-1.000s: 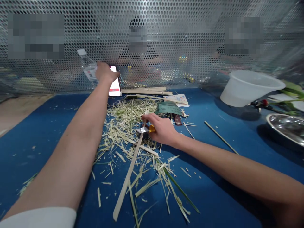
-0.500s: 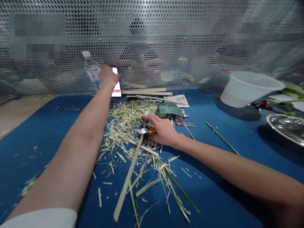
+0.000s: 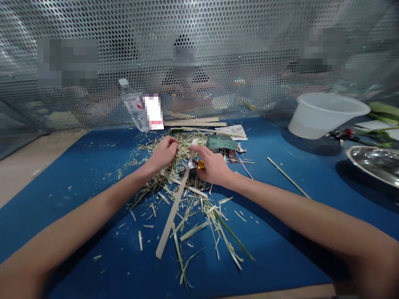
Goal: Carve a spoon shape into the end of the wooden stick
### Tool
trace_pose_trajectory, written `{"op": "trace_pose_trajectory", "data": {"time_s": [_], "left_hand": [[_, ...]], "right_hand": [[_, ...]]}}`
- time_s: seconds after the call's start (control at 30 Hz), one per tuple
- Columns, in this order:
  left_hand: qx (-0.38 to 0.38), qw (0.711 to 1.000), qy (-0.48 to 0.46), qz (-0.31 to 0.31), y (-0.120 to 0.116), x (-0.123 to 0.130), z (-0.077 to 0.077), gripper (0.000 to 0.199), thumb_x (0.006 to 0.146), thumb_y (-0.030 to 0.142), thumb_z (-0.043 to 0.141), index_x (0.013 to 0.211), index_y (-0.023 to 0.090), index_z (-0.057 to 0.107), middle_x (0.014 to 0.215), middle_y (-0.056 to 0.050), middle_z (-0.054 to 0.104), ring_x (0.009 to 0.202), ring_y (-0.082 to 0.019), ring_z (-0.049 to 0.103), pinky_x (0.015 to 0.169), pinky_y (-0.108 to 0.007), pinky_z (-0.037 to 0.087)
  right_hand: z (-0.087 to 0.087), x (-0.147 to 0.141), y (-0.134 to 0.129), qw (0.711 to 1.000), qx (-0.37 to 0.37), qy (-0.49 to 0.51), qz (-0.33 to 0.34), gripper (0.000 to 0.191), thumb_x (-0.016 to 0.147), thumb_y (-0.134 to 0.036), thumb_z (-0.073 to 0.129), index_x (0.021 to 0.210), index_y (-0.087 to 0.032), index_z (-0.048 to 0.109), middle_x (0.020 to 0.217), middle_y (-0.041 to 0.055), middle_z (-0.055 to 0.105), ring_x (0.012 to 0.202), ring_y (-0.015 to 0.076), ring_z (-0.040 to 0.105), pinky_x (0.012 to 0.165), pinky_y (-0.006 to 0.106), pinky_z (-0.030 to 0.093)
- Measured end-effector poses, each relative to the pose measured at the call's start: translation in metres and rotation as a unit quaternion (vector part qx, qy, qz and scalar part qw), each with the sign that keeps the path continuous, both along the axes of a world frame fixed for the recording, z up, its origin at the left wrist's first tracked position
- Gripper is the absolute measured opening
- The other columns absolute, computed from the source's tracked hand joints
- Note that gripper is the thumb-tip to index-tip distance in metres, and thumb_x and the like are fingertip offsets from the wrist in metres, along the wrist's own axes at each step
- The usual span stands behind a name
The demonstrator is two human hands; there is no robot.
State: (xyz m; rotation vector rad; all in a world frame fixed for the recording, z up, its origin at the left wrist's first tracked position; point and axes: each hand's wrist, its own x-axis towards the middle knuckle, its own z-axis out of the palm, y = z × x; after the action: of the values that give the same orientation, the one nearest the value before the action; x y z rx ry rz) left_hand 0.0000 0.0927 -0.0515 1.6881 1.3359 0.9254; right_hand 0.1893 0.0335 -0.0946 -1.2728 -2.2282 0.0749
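1. Right hand [image 3: 212, 166]: fingers closed on yellow-and-silver cutter [image 3: 197, 165] and flat, pale woody strip [image 3: 173, 211].
2. The strip's long axis slants from them, nearward and left.
3. Left hand [image 3: 165, 152], beside them: fingers curled, contents unclear.

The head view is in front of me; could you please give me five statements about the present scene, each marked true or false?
1. The clear bottle is beside the phone. True.
2. The left hand is gripping the bottle. False: it is apart from the bottle, over the shavings.
3. The right hand holds a cutter with a yellow part. True.
4. The white tub is at the far left of the blue tabletop. False: it is toward the right.
5. The metal bowl is farther from the camera than the white tub. False: it is nearer.
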Motion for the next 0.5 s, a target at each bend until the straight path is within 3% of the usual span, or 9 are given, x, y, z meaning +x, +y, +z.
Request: {"op": "trace_pose_trajectory", "data": {"time_s": [0.1, 0.2, 0.5], "left_hand": [[-0.110, 0.991, -0.053, -0.059, -0.036, 0.001, -0.011, 0.011, 0.084, 0.027, 0.053, 0.087, 0.020, 0.061, 0.077, -0.005, 0.064, 0.056, -0.015, 0.059, 0.048, -0.028, 0.044], [-0.161, 0.977, -0.103, -0.093, -0.054, 0.007, -0.011, 0.013, 0.084, 0.027, 0.055, 0.085, 0.018, 0.064, 0.069, -0.004, 0.062, 0.053, -0.013, 0.058, 0.049, -0.025, 0.044], [-0.167, 0.955, -0.235, -0.073, -0.074, 0.016, -0.014, 0.017, 0.087, 0.035, 0.058, 0.082, 0.019, 0.060, 0.054, 0.002, 0.052, 0.044, -0.011, 0.049, 0.043, -0.023, 0.039]], "right_hand": [[0.000, -0.001, -0.002, 1.000, 0.004, 0.011, -0.007, 0.063, 0.078, -0.021, 0.051, 0.139, -0.024, 0.041, 0.140, 0.0103, 0.057, 0.100, 0.0257, 0.065, 0.065, 0.034, 0.047], [0.000, -0.002, -0.004, 1.000, 0.010, 0.007, -0.007, 0.062, 0.079, -0.021, 0.051, 0.140, -0.022, 0.041, 0.141, 0.0111, 0.056, 0.108, 0.0282, 0.064, 0.071, 0.037, 0.050], [0.002, -0.006, -0.011, 0.999, 0.028, -0.020, -0.012, 0.060, 0.082, -0.022, 0.049, 0.142, -0.020, 0.043, 0.141, 0.0110, 0.057, 0.108, 0.0265, 0.064, 0.077, 0.034, 0.051]]}}
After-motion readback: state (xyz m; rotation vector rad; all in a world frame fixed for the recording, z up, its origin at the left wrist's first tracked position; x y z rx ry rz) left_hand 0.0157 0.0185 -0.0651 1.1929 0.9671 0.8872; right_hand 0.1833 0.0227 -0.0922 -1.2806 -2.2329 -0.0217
